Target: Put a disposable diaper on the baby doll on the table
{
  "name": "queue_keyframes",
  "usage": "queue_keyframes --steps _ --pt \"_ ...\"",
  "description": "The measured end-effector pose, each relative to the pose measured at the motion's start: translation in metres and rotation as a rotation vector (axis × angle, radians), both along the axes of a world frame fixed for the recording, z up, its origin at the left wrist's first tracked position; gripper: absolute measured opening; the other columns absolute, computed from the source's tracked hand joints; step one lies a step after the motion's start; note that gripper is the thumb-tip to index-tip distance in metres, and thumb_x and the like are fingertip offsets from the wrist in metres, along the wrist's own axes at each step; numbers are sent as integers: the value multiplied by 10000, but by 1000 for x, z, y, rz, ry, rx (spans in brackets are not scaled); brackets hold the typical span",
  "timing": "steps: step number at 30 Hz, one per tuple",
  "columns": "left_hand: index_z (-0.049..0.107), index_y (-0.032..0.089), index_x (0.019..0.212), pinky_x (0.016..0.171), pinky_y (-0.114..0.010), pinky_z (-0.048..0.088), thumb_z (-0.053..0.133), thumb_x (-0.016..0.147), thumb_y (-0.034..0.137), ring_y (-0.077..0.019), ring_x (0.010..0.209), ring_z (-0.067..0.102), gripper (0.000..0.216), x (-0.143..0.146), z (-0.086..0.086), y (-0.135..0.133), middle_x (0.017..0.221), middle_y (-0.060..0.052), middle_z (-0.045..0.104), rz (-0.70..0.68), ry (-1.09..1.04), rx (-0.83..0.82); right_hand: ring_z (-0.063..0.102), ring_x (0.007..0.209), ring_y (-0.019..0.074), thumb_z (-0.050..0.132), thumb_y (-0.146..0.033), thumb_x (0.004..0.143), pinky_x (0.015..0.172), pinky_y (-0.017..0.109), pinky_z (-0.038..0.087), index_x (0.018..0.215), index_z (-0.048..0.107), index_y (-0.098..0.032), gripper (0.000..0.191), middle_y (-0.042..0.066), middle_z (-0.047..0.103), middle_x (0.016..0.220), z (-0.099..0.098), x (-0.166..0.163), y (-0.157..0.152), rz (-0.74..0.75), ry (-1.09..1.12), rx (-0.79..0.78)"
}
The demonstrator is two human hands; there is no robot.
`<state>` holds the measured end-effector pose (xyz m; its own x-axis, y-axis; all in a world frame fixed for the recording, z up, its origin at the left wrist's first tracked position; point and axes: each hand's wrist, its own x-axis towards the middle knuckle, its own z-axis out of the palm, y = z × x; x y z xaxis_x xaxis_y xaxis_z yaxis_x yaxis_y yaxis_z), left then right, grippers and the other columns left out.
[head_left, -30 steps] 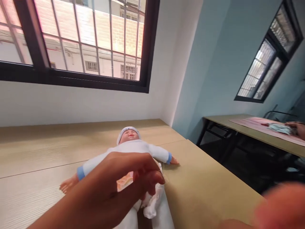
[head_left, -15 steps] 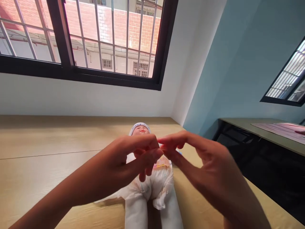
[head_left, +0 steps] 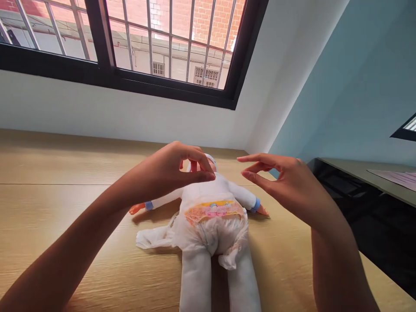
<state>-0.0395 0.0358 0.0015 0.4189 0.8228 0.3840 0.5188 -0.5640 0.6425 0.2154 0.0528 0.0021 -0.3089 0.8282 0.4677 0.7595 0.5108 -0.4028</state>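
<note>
A baby doll (head_left: 212,197) in a white suit with blue cuffs lies on its back on the wooden table (head_left: 58,195), feet toward me. A diaper (head_left: 211,227) with an orange and pink printed band is around its waist. My left hand (head_left: 172,171) hovers above the doll's chest and hides most of its head; the fingers are curled, thumb stretched out, nothing in them. My right hand (head_left: 282,182) hangs above the doll's right-side arm with fingers spread and empty. Neither hand touches the doll.
A barred window (head_left: 156,47) fills the white wall behind the table. The table's right edge drops off beside the doll. A second dark-framed table (head_left: 364,173) with a pink mat (head_left: 398,177) stands at the right by the blue wall.
My hands met over the doll's belly half a second ago; they have since drawn apart and lifted, uncovering the diaper band. The view has tilted down and left.
</note>
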Motion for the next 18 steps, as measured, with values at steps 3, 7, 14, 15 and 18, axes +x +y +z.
queue_keyframes --steps 3,7,14,15,18 --pt "764 295 755 788 -260 436 771 813 399 -126 821 638 120 0 0 2 882 84 731 52 -6 24 708 989 202 687 -360 880 657 251 496 1102 733 -381 228 -77 777 897 1 3 0 44 -14 -64" --pt "746 268 712 796 -279 431 765 802 416 -143 796 631 175 1 -2 3 855 56 715 92 -20 64 721 912 206 678 -315 888 702 286 529 1157 718 -336 273 -53 784 877 4 6 -5 113 -29 -100" --pt "719 255 785 807 -206 444 730 859 311 -120 851 641 93 15 -3 -7 832 75 726 55 -100 86 659 1127 185 785 -353 822 856 279 578 1223 678 -352 415 -30 701 1241 3 -6 -23 352 113 -123" --pt "711 253 777 803 -195 441 733 860 304 -111 844 638 100 18 -2 -11 825 83 726 49 -115 79 653 1130 168 789 -350 821 889 269 566 1226 670 -364 422 -48 704 1224 2 -10 -27 341 142 -126" --pt "696 247 759 762 -167 440 751 850 289 -87 801 630 114 25 0 -22 792 100 723 58 -164 45 657 1092 129 789 -305 828 919 222 538 1154 687 -347 345 -78 717 1153 1 -18 -37 329 229 -144"
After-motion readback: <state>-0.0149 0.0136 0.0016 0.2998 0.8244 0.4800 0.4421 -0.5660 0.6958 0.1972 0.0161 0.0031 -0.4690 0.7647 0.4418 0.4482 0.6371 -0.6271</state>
